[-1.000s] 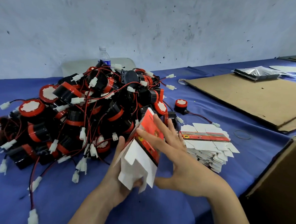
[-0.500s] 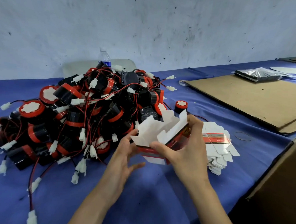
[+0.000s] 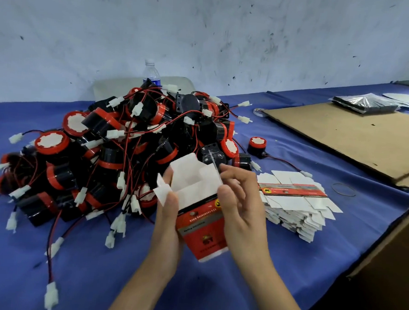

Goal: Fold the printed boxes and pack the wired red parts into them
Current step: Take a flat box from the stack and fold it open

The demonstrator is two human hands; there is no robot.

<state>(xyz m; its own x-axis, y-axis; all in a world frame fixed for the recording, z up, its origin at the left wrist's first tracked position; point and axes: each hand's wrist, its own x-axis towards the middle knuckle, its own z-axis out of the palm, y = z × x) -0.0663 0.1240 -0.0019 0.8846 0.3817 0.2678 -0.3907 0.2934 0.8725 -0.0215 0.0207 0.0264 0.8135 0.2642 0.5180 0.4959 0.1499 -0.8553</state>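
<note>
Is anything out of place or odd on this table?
One wired red part sits alone, apart from the tangled pile, its wire trailing toward the stack of flat boxes. Nothing looks damaged.

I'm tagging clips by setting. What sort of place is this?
Likely a workshop packing bench: a pile of wired red parts, a stack of flat printed boxes and cardboard sheets on a blue-covered table.

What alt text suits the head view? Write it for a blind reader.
Two hands hold a half-folded red printed cardboard box with its white flaps open: the left hand grips its left side, the right hand its right flap. Behind lies a pile of black-and-red wired parts on a blue tablecloth; a stack of flat printed boxes sits to the right.
</note>
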